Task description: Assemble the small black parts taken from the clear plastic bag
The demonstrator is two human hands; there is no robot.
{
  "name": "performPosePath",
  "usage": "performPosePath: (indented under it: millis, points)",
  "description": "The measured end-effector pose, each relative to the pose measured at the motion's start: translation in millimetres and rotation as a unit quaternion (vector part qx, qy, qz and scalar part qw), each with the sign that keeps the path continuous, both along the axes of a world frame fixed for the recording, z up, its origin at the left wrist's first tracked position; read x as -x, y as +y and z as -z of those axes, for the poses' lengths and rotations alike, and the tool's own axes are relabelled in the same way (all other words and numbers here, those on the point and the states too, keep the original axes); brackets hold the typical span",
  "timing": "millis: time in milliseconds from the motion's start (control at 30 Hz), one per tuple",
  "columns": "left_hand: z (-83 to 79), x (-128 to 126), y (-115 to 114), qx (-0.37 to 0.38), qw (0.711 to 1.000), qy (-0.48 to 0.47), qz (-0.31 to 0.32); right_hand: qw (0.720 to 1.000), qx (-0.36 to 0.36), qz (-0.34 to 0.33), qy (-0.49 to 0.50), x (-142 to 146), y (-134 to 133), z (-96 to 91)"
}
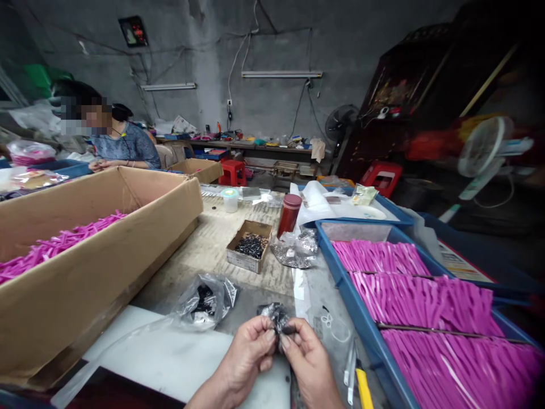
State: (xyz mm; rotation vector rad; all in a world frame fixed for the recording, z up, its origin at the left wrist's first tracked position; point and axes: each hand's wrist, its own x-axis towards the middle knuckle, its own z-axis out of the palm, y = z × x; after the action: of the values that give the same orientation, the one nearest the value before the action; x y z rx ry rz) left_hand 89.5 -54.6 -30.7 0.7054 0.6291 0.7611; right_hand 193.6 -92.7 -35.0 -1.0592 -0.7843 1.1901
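Note:
My left hand [249, 349] and my right hand [310, 355] meet at the table's near edge, fingers and thumbs pinched together. Between them is a small crumpled clear plastic bag [276, 312] that looks dark inside; its contents are too blurred to name. Left of it, a larger open plastic bag [208, 301] with small black parts lies partly on a white board [183, 352]. Beyond my hands, a small cardboard box [242, 259] holds many tiny black pieces. Behind my right hand is a loop of white string [338, 328].
A long cardboard box [106, 250] of pink strips stands left. On the right, a blue tray [361, 318] holds rows of pink strips; tweezers [349, 366] and a yellow-handled tool [363, 386] lie beside it. A dark red canister [289, 215] stands behind crumpled foil [296, 250]. Another person [123, 142] sits far left.

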Motion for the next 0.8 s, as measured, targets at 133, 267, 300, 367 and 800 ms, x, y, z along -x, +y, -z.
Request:
performPosePath:
  millis: [133, 267, 300, 367, 800]
  points:
    - [0.4, -0.9, -1.0, -0.011, 1.0, 0.012, 0.001, 1.0, 0.007, 0.002, -0.003, 0.2, 0.6, 0.1]
    - [-0.2, -0.7, -0.4, -0.055, 0.997, 0.047, -0.005, 1.0, 0.009, -0.005, -0.007, -0.4, 0.0, 0.5]
    - [-0.3, -0.2, -0.1, -0.068, 0.996, 0.06, -0.006, 1.0, 0.01, -0.008, -0.009, -0.5, -0.2, 0.4]
    - [-0.2, 1.2, 0.5, -0.093, 0.992, 0.081, -0.005, 1.0, 0.011, -0.014, -0.012, -0.5, -0.2, 0.0]
    - [1.7, 3.6, 0.2, -0.212, 0.969, 0.126, -0.016, 0.996, 0.029, -0.04, 0.074, -0.8, 2.3, -1.1]
